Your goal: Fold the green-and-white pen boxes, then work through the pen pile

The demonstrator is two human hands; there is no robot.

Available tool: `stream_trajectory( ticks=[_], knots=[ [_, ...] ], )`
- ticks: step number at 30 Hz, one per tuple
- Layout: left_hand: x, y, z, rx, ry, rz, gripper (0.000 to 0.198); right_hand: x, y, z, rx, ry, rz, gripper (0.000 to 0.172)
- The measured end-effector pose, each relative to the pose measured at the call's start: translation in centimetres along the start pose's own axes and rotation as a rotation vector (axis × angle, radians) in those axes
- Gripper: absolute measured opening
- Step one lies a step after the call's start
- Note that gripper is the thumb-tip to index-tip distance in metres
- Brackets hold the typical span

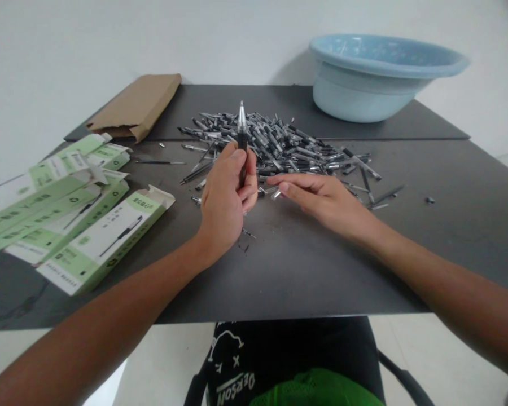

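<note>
My left hand (226, 197) is closed around a gel pen (242, 127), which stands upright with its silver tip pointing up. To the right, my right hand (325, 203) pinches a small clear piece that looks like a pen cap (276, 193) between thumb and forefinger. Behind both hands spreads a heap of pen parts (279, 144), clear barrels and black pieces mixed together. The lower end of the pen is hidden by my left fingers.
Several green and white pen boxes (105, 239) lie stacked at the left. A brown paper bag (139, 104) rests behind them. At the back right stands a light blue basin (364, 90). Loose refills (161, 162) and scraps lie about the dark table (313, 276).
</note>
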State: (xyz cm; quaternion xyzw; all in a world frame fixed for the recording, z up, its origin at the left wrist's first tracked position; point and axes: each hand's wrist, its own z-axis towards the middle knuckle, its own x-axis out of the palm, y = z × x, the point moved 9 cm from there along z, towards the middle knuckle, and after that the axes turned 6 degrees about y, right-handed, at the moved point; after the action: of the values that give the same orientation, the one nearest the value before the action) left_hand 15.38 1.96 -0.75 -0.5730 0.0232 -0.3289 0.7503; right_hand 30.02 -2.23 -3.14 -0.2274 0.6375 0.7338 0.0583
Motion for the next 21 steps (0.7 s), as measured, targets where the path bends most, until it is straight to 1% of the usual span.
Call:
stream_trajectory(
  ticks=[2, 4, 6, 9, 12, 15, 18, 21],
  knots=[
    [0.3, -0.1, -0.1, 0.007, 0.017, -0.003, 0.033, 1.1, -1.9, -0.6, 0.257, 0.076, 0.408, 0.038],
    [0.5, -0.1, -0.3, 0.005, 0.024, -0.005, 0.033, 2.7, -2.6, -1.6, 0.426, 0.176, 0.694, 0.036],
    [0.6, -0.1, -0.4, 0.001, 0.019, 0.005, 0.034, 3.9, -2.4, -2.3, 0.502, 0.258, 0.846, 0.028],
    [0.5, -0.1, -0.5, -0.015, 0.020, 0.030, 0.036, 4.7, -2.2, -2.8, 0.545, 0.326, 0.950, 0.021],
    [0.5, 0.0, -0.5, -0.028, 0.019, 0.038, 0.039, 5.0, -2.3, -3.0, 0.558, 0.358, 0.962, 0.022],
    [0.5, 0.1, -0.6, -0.040, 0.018, 0.018, 0.042, 4.9, -2.2, -2.8, 0.514, 0.375, 0.868, 0.028],
    [0.4, 0.3, -0.7, -0.060, -0.026, 0.011, 0.043, 4.2, -1.9, -2.3, 0.408, 0.335, 0.658, 0.036],
    [0.4, 0.3, -0.8, -0.070, -0.056, 0.020, 0.042, 3.1, -1.1, -1.8, 0.235, 0.242, 0.374, 0.037]
  ],
)
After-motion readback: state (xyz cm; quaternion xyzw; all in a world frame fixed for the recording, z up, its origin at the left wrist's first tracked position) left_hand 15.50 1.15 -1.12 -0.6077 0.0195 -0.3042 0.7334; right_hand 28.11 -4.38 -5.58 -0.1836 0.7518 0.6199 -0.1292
